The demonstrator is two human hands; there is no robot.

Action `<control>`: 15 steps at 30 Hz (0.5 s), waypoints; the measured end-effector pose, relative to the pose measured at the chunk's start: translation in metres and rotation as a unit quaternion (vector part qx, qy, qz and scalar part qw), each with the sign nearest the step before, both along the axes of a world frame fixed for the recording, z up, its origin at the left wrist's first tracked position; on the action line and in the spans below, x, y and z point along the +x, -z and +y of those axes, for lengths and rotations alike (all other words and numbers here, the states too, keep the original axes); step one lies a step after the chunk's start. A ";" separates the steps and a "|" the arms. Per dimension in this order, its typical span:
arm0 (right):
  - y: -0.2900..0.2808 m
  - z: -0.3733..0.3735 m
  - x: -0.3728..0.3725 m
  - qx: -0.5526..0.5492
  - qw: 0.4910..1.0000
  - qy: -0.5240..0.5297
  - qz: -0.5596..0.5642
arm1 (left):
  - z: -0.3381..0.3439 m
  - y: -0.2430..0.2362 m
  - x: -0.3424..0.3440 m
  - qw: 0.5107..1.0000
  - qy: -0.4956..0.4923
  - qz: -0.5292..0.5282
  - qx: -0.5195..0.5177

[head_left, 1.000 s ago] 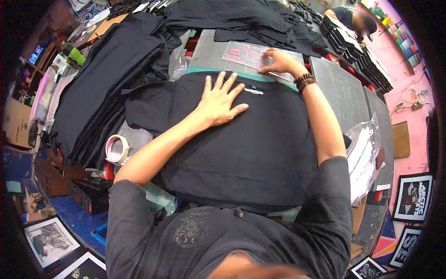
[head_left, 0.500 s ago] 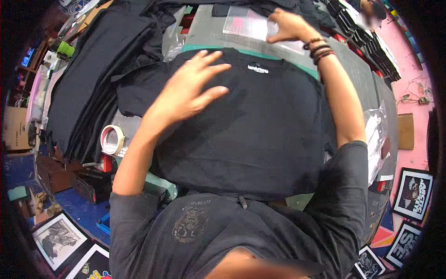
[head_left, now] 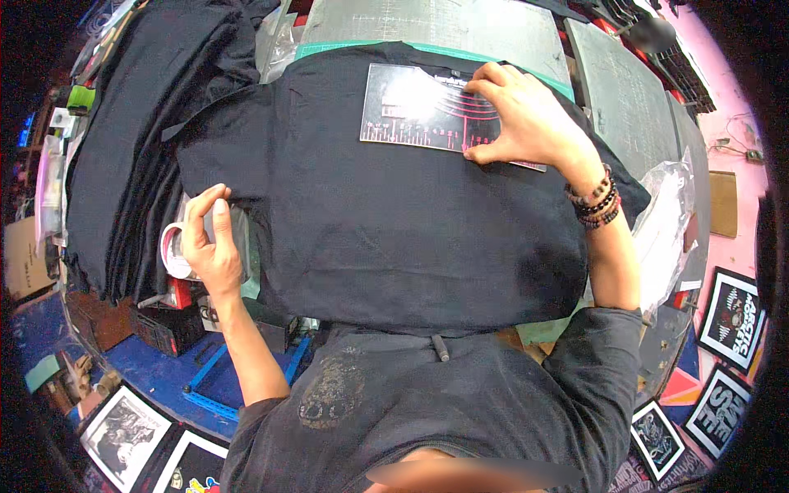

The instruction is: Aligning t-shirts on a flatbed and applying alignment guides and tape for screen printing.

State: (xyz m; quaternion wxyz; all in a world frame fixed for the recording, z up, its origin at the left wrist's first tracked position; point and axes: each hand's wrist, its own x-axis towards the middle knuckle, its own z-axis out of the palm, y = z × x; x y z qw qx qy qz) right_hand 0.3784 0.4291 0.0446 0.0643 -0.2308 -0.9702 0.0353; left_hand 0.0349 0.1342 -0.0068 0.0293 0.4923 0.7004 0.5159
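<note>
A black T-shirt (head_left: 394, 222) lies spread in front of me, its neckline at the far side. Over its collar area sits a clear plastic T-shirt ruler (head_left: 411, 115) with pink curved lines and white markings. My right hand (head_left: 530, 119) grips the ruler's right part, thumb at the near edge and fingers at the far edge. To the left, my left hand (head_left: 215, 246) is raised beside the shirt's sleeve with nothing visible in it, thumb and fingers extended. It partly covers a roll of masking tape (head_left: 173, 251).
A pile of black garments (head_left: 140, 148) lies along the left. Beyond the shirt are a green cutting mat (head_left: 329, 51) and a grey board (head_left: 436, 25). Clear plastic bags (head_left: 666, 222) lie at the right. Framed prints (head_left: 731, 320) stand lower right, and a blue frame (head_left: 238, 394) lower left.
My right hand has brought the clear ruler from the grey board nearer, onto the shirt's collar area. My left hand has moved from above the shirt to the left, beside the tape roll.
</note>
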 end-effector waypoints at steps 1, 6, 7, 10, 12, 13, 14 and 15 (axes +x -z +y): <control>-0.001 0.000 0.000 0.005 1.000 -0.009 0.006 | 0.001 -0.001 0.002 1.000 0.001 0.004 -0.001; -0.004 -0.001 -0.005 -0.025 0.999 0.012 -0.032 | 0.013 -0.010 0.021 1.000 0.022 0.001 0.015; -0.003 -0.001 -0.006 -0.027 0.999 0.015 -0.044 | 0.015 -0.011 0.025 1.000 0.023 -0.006 0.017; 0.000 0.004 -0.009 -0.032 0.998 0.023 -0.055 | 0.019 -0.011 0.032 0.999 0.045 0.008 0.024; 0.002 0.008 -0.010 -0.021 0.999 0.009 -0.027 | 0.021 -0.010 0.035 0.998 0.053 0.009 0.026; 0.003 0.009 -0.010 -0.017 1.000 0.007 -0.017 | 0.021 -0.009 0.036 0.998 0.054 0.012 0.025; 0.004 0.010 -0.010 -0.015 1.000 0.004 -0.010 | 0.022 -0.009 0.037 0.998 0.053 0.017 0.018; 0.005 0.010 -0.010 -0.014 1.000 0.004 -0.008 | 0.022 -0.009 0.037 0.998 0.058 0.011 0.018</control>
